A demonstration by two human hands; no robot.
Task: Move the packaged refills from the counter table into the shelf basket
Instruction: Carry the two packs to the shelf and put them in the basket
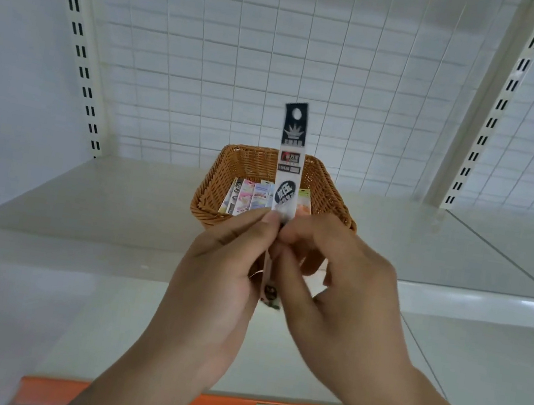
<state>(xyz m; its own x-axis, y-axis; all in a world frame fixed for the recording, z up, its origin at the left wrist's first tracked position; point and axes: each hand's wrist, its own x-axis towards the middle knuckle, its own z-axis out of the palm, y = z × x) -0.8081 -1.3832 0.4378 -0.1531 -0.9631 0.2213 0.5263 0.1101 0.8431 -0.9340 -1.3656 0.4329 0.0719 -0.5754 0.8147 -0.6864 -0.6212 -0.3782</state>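
Both hands meet in front of me: my left hand [228, 266] and right hand [333, 281] pinch the lower end of a long, narrow refill packet [290, 164], held upright. It looks light, thin and floppy, with slick film, so I judge gripping low is best. Just beyond my fingers, the wicker basket [230, 162] already holds other packets [249, 194].

Shop: slotted gondola shelving [75, 35]
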